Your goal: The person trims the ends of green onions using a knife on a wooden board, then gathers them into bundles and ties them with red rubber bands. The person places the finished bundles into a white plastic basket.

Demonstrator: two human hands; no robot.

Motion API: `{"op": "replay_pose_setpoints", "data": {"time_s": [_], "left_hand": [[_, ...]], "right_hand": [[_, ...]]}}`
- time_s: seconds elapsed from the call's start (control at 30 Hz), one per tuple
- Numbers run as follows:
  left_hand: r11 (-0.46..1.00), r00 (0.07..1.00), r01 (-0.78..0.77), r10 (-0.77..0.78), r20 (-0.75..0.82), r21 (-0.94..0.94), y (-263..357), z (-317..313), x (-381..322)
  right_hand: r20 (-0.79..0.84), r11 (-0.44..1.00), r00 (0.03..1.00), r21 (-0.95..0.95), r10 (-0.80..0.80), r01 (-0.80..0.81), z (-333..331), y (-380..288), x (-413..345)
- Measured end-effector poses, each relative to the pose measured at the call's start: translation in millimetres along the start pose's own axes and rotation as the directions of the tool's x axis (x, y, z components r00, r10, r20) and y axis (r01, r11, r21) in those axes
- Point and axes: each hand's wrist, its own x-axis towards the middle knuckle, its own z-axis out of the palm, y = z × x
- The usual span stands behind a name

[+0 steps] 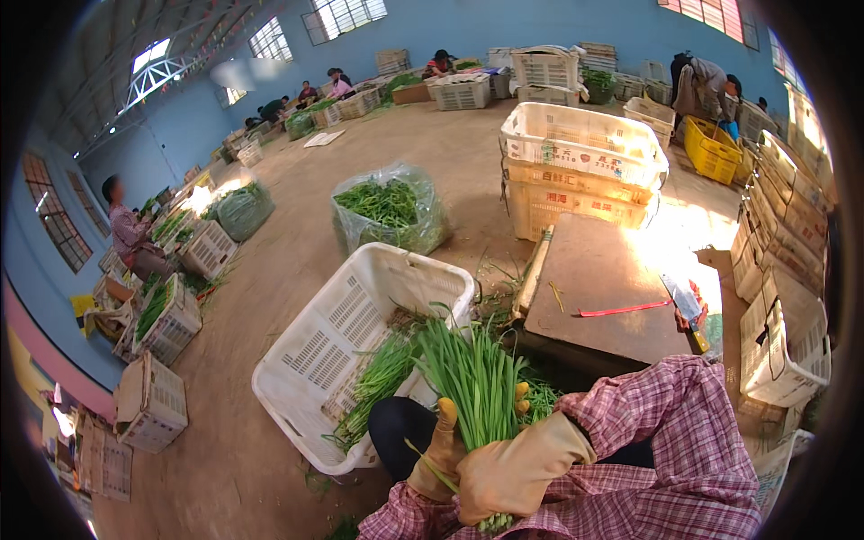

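Note:
In yellowish rubber gloves, both of my hands hold a thick bunch of long green leafy stalks (pixel 482 388), possibly garlic chives, over my lap. My left hand (pixel 435 455) cups it from the left and behind, thumb up, with fingertips showing on the far side. Lower down, my right hand (pixel 516 469) wraps across the front of the stems, and their pale cut ends poke out below it. One loose yellowish-green blade lies across the left glove. Just past my knee, a white plastic crate (pixel 364 270) tilts towards me, with more green stalks (pixel 385 378) inside.
At right, a brown board (pixel 594 283) bears a red strip (pixel 624 309) and a cleaver-like knife (pixel 683 300). Stacked crates (pixel 584 152) stand behind it. A clear bag of greens (pixel 385 202) sits on the floor. Several people work along the walls.

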Motion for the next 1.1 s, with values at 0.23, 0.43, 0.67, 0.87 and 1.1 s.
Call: {"op": "replay_pose_setpoints", "data": {"time_s": [0.23,0.43,0.67,0.87,1.1], "left_hand": [[0.995,0.999,-0.001,0.005,-0.039,0.098,22,-13,11],[0.954,0.967,-0.149,0.196,-0.163,0.261,28,-10,44],[0.920,0.860,-0.315,0.380,-0.340,0.231,72,-48,60],[0.641,0.598,-0.701,0.767,-0.232,0.312,109,-58,53],[0.810,0.768,-0.524,0.583,-0.264,0.265,80,-50,61]], "right_hand": [[0.083,0.960,0.996,-0.276,-0.032,0.054,30,4,5],[0.226,0.710,0.973,-0.692,0.040,0.132,9,-3,-9],[0.121,0.884,0.992,-0.467,0.035,0.025,17,-5,-37],[-0.735,0.799,0.596,-0.125,0.323,-0.588,-19,26,-82],[-0.225,0.398,0.385,0.791,0.895,-0.464,-17,61,-38]]}}
